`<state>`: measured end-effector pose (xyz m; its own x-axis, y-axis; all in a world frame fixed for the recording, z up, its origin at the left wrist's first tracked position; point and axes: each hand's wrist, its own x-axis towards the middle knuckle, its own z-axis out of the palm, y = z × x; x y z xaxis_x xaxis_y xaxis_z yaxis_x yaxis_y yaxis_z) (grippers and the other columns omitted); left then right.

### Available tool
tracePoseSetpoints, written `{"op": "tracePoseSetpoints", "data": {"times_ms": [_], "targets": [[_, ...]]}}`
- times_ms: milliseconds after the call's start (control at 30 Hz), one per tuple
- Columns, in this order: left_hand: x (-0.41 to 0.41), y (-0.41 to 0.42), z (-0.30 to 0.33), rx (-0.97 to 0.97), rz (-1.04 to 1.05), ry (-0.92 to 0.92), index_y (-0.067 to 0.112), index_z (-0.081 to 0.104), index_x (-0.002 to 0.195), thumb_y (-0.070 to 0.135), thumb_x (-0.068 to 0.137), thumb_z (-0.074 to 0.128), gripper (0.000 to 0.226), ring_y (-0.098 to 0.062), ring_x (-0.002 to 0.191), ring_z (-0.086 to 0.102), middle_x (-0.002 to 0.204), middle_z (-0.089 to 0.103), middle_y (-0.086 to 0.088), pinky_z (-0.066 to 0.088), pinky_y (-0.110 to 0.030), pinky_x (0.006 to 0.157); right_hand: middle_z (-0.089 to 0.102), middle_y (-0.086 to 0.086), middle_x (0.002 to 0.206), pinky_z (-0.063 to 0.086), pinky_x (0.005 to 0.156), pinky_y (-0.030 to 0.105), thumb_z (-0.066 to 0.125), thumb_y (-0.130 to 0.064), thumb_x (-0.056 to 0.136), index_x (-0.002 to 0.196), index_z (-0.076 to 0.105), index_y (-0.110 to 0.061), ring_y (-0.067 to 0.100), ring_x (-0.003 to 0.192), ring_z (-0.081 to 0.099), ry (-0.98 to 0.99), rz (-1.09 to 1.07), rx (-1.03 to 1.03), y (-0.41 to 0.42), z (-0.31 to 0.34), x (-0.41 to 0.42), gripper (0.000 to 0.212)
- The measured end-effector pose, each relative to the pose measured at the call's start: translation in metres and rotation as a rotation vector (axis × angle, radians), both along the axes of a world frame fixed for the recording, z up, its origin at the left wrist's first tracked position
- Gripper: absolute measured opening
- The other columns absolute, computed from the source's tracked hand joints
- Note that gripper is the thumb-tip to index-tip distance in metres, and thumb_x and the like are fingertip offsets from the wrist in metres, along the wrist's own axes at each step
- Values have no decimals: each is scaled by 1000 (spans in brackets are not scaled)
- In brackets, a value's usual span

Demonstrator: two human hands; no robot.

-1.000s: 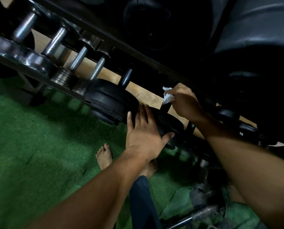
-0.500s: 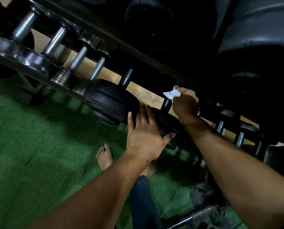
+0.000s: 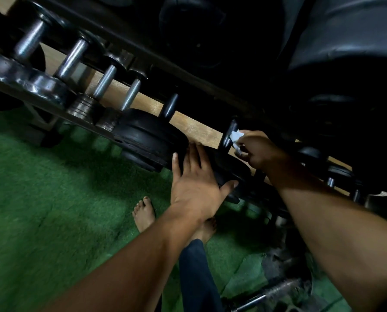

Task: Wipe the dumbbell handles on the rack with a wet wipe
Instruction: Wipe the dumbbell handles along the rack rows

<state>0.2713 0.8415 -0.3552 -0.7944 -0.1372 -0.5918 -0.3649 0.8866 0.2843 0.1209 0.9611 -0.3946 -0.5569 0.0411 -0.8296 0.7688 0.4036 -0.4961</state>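
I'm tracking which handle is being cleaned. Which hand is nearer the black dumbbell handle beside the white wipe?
Right. The right hand presses the wipe against that black handle; the left hand rests flat on the weight plate below it.

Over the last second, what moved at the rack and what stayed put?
The right hand, keeping the white wipe, went right along the rack, then came back left to the black handle. The left hand stayed flat on the black plates; nothing was let go.

Gym (dumbbell rack (image 3: 53, 102), green turf (image 3: 42, 199))
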Motion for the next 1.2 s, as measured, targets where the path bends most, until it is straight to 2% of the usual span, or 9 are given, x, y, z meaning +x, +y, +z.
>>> {"op": "tracePoseSetpoints", "data": {"times_ms": [133,300,533,733,867,967,1033,1133,1200], "targets": [[1,0,0,-3,4,17,2,-20,157,88,87,21,118,-25,157,-10,169,-14,-17,-16,-51,123,55,9,76,39,64,27,55,5,92,126,59,8,14,63,49,0,-85,8,-1,-3,0,34],[1,0,-1,-4,3,21,2,-21,156,88,86,20,119,-25,157,-9,169,-14,-17,-15,-51,123,58,9,79,41,62,26,50,10,89,83,64,-15,15,66,55,-111,1,-12,4,-1,5,30],[1,0,0,-2,2,37,2,-18,157,88,86,22,119,-25,157,-6,169,-10,-17,-13,-51,124,64,12,96,50,58,20,53,5,90,123,67,-6,14,69,62,-130,156,23,10,-14,7,37],[2,0,-1,3,5,35,2,-18,158,88,86,23,119,-25,157,-7,169,-11,-17,-13,-52,124,60,14,94,47,66,30,50,-9,99,103,68,-12,21,72,60,-163,333,78,12,-11,8,18],[2,0,-1,3,7,37,2,-19,157,88,86,22,119,-24,157,-7,169,-11,-16,-13,-52,124,63,11,91,49,78,37,53,5,93,89,68,-15,25,86,62,-224,493,25,18,-5,9,25],[1,0,1,1,3,27,2,-18,157,88,86,21,119,-25,157,-5,169,-10,-17,-12,-52,124,66,5,85,52,59,22,56,0,95,99,71,-10,16,77,62,-231,568,26,18,7,7,19],[1,0,2,1,-3,18,2,-18,157,87,86,21,118,-26,157,-6,169,-11,-17,-12,-52,124,69,11,80,51,53,21,60,-6,95,96,73,-4,17,71,64,-109,679,118,19,15,4,14],[0,0,2,-3,-4,13,2,-19,157,87,87,21,118,-26,157,-7,169,-13,-17,-12,-52,124,68,10,74,48,68,34,68,-14,87,76,74,-12,19,71,63,251,840,302,19,24,-1,12],[0,0,2,2,1,7,2,-21,157,87,87,21,118,-25,157,-9,169,-14,-16,-13,-52,124,70,8,88,49,77,32,65,-19,91,93,74,-13,22,83,64,404,807,399,19,21,0,11]]}}
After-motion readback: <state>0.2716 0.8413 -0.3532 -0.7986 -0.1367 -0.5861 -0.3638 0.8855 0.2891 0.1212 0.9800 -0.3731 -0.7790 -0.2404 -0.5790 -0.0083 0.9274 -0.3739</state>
